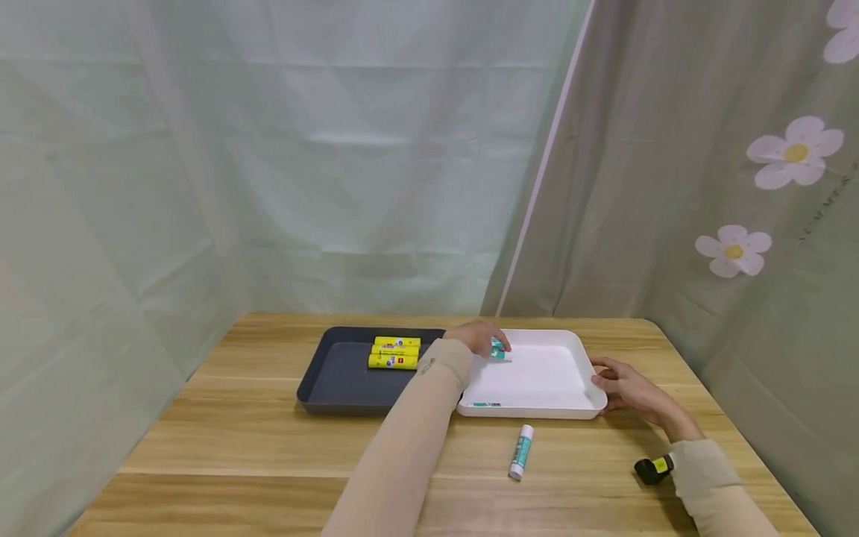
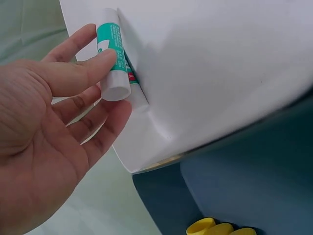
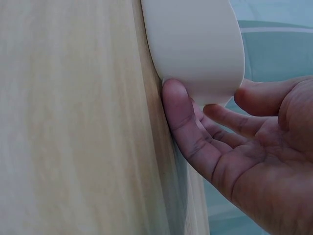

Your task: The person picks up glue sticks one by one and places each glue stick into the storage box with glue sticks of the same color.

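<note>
My left hand (image 1: pixel 478 337) pinches a white glue stick (image 2: pixel 111 54) with a teal label between thumb and fingers, over the left part of the white tray (image 1: pixel 537 373). In the left wrist view a second glue stick (image 2: pixel 138 94) lies in the tray, partly hidden behind the held one. Part of a teal label (image 1: pixel 485 404) shows along the tray's near wall. My right hand (image 1: pixel 631 389) grips the tray's right end near the front corner, thumb at the rim and fingers against its side. One more glue stick (image 1: pixel 520 452) lies on the table in front of the tray.
A dark grey tray (image 1: pixel 329 384) stands against the white tray's left side, with several yellow cylinders (image 1: pixel 393 362) in it. A black object with a yellow label (image 1: pixel 653 470) is by the right wrist. Curtains (image 1: pixel 376 164) hang behind the wooden table (image 1: pixel 235 447).
</note>
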